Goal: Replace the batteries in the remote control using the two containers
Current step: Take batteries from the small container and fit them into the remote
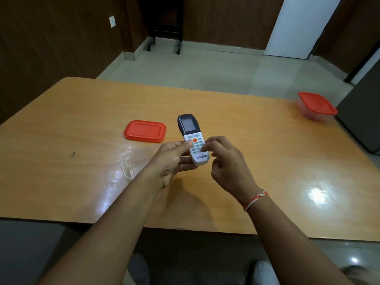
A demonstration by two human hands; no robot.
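Observation:
A white remote control (191, 132) with a dark screen end and an orange button is held face up above the table. My left hand (174, 161) grips its lower end from the left, thumb on the buttons. My right hand (224, 163) hovers at the remote's right side, fingertips touching the keypad. A clear open container (131, 163) lies on the table left of my left hand, which partly hides it. Its red lid (145, 131) lies flat just beyond it. A second container with a red lid (316, 105) stands closed at the far right.
The wooden table (82, 124) has its near edge close to me and its right end by a dark cabinet (364, 120). A small dark speck (73, 154) lies on the left of the table. Tiled floor lies beyond.

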